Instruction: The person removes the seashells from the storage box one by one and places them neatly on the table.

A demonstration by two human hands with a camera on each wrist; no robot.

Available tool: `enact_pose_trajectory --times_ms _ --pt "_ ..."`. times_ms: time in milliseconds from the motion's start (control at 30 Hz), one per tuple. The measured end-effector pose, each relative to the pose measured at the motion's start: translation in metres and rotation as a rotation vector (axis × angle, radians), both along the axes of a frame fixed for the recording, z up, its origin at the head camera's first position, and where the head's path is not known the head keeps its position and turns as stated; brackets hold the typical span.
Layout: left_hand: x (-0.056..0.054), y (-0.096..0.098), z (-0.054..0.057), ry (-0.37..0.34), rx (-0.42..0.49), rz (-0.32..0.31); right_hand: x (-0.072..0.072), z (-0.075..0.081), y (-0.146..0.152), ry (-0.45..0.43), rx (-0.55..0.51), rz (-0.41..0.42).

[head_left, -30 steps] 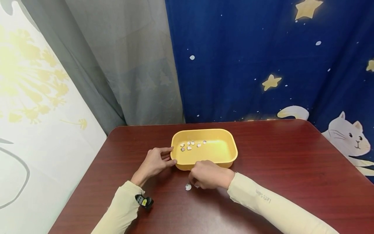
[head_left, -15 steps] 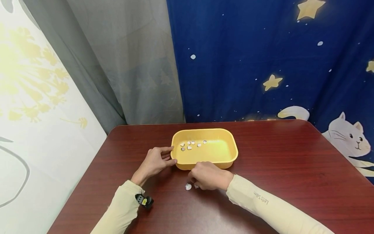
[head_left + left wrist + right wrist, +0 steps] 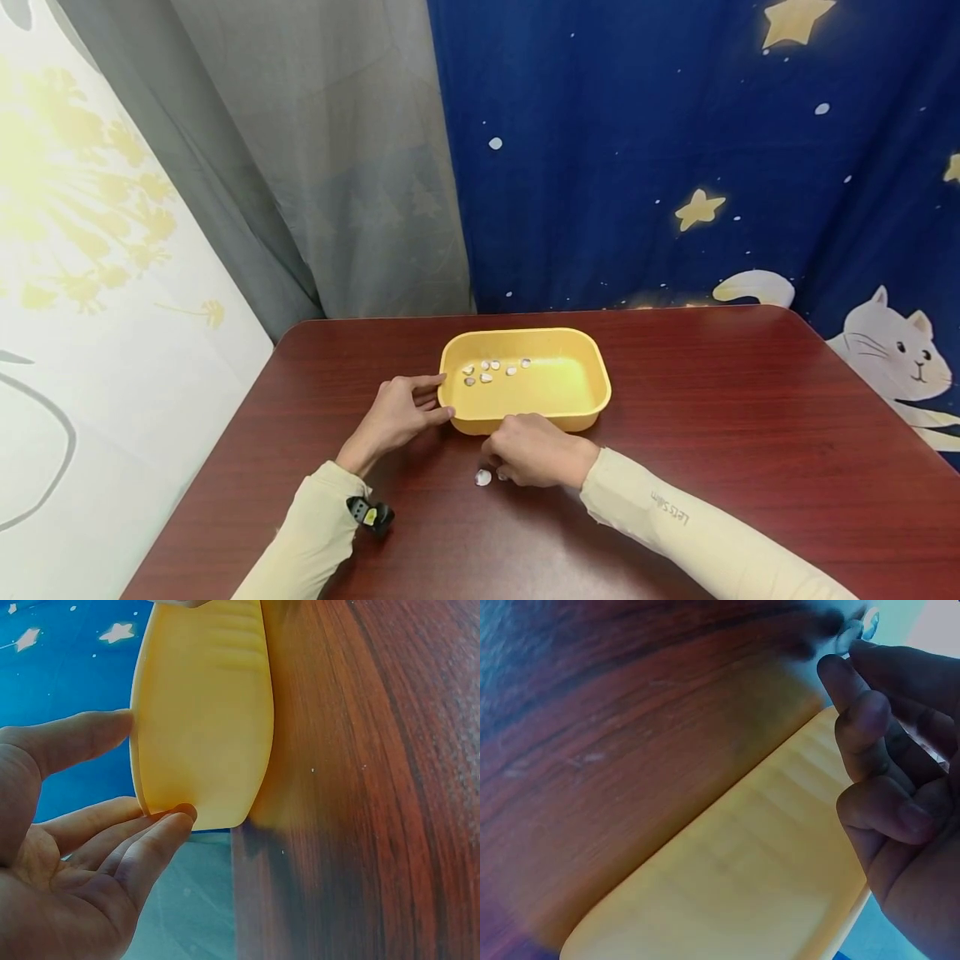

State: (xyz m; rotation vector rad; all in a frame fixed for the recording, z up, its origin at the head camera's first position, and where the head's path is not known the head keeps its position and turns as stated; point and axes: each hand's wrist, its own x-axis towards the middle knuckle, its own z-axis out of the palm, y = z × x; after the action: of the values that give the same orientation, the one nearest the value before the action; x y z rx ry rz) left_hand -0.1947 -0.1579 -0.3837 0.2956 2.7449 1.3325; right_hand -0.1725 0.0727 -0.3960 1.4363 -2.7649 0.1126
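Observation:
In the head view a yellow plastic tray [image 3: 585,400] stands on the table with several small whitish, shell-like pieces [image 3: 486,378] lying in its left half. At its near left corner my left hand [image 3: 393,417] holds the tray, the thumb at the near rim and the fingertips on the left end wall. My right hand [image 3: 536,450] is low over the table before the tray, fingers curled. At its fingertips, a small shell [image 3: 846,637] seems pinched, though the fingers partly hide the contact. Just left of that, another small shell [image 3: 483,478] lies on the table.
The dark red wooden table [image 3: 712,392] extends to both sides of the tray. Behind it hang a grey curtain [image 3: 375,208] and a blue curtain [image 3: 570,167] with stars. A black strap device [image 3: 371,516] sits on my left wrist.
The shell at my right fingertips has shifted slightly left, and the right forearm a little downward. My left hand keeps its place at the tray, and the other shells stay put.

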Motion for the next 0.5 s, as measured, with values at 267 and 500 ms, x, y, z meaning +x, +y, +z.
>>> enact_pose_trajectory --times_ms 267,500 --pt "0.000 0.000 0.001 -0.008 0.004 0.010 0.001 0.011 0.001 -0.017 -0.005 0.002" --pt "-0.001 0.000 0.002 -0.003 0.005 0.003 0.001 0.025 0.004 0.004 0.003 0.026"
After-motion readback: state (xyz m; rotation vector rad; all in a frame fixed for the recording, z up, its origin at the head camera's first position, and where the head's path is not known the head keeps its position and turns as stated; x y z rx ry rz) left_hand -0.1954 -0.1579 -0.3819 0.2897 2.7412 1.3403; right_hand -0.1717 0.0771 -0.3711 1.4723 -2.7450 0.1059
